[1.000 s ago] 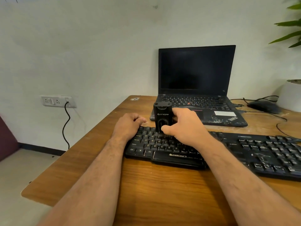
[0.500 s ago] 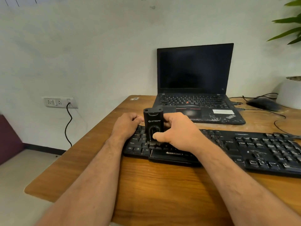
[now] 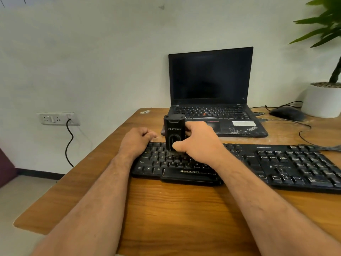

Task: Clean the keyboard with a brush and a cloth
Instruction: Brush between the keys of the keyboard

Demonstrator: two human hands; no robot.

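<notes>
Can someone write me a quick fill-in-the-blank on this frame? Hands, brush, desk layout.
1. The right hand grips the black ____ upright on the keys.
2. The left hand rests on the ____ end of the black keyboard.
3. Behind the keyboard stands an open ____ with a dark screen.
4. The white pot with the plant stands at the desk's far ____ corner.

Missing words: brush; left; laptop; right
</notes>
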